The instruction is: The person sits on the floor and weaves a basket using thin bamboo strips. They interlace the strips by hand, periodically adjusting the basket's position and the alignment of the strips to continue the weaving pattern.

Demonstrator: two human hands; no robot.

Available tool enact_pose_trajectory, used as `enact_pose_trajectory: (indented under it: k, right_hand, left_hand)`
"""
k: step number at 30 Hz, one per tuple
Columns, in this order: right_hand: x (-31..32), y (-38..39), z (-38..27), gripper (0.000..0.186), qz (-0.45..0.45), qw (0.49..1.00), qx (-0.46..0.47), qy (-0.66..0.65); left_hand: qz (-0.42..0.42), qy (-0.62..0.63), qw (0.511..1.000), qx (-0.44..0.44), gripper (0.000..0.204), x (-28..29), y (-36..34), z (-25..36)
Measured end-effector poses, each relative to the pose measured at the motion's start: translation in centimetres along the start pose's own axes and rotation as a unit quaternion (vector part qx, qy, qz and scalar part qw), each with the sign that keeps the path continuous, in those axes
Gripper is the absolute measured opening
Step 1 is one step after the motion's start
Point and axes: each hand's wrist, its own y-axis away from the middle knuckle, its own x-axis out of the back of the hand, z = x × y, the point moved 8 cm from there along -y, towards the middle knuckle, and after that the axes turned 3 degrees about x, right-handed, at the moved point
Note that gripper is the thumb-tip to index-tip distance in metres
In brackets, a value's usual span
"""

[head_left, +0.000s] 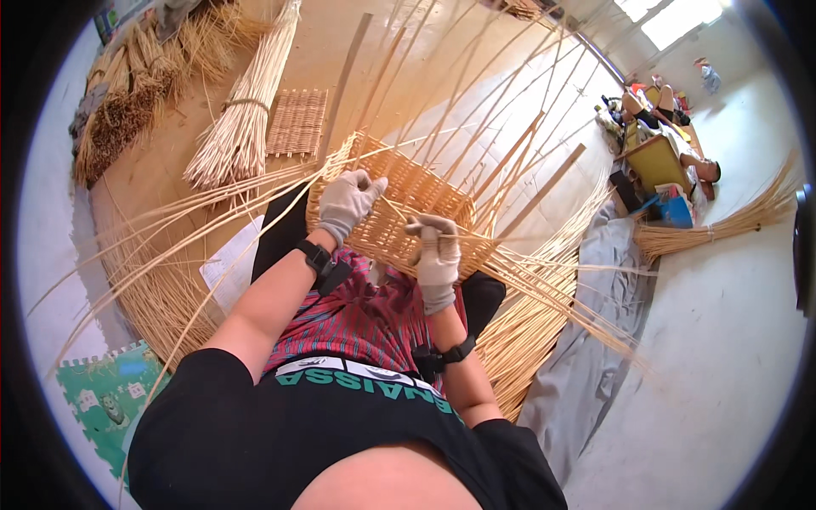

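A half-woven wicker basket [415, 183] rests over my lap, its long upright stakes [476, 110] fanning up and away. My left hand [347, 202], in a pale work glove, is closed at the basket's left upper edge, finger and thumb pinched on a thin wicker strand. Opposite it, my right hand [438, 259], gloved too, has its fingers curled on a strand [395, 208] running between the two hands. Loose weaver ends [212, 189] trail out to the left, and others [561, 297] to the right. The basket's inner bottom is partly hidden by my hands.
A tied bundle of pale canes [246, 119] and a flat woven panel [297, 123] lie on the floor ahead. Darker bundles [127, 110] stand at the far left. More canes [535, 331] lie right of me beside a grey cloth [595, 314]. Other people sit at the far right.
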Motion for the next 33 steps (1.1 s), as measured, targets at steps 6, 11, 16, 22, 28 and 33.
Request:
enact_pose_trajectory:
  k: [6,11,16,22,28,33]
  right_hand:
    - [13.1,-1.1,6.8,0.020,0.211,0.973,-0.078,-0.040]
    - [7.3,-4.9,2.5,0.031,0.196,0.980,0.030,0.028]
    - [2.3,-12.1,-7.5,0.044,0.079,0.943,0.120,0.299]
    - [13.9,-2.8,4.5,0.026,0.198,0.974,0.106,0.020]
    - [10.7,-0.2,0.6,0.017,0.149,0.986,0.059,0.035]
    - [17.9,-0.6,0.9,0.011,0.204,0.971,-0.064,0.107]
  left_hand:
    - [0.113,0.027,0.965,-0.233,0.025,1.9,4.8,10.3]
    - [-0.117,-0.153,0.959,-0.208,0.043,-7.2,-0.2,5.5]
    - [-0.169,-0.067,0.978,-0.099,0.050,-8.0,1.4,6.1]
    - [-0.266,0.204,0.942,0.026,0.028,-8.7,2.0,5.7]
    - [-0.091,0.104,0.990,-0.015,0.038,-11.0,-1.4,3.6]
    - [-0.067,0.184,0.981,0.010,0.025,-9.2,1.4,5.4]
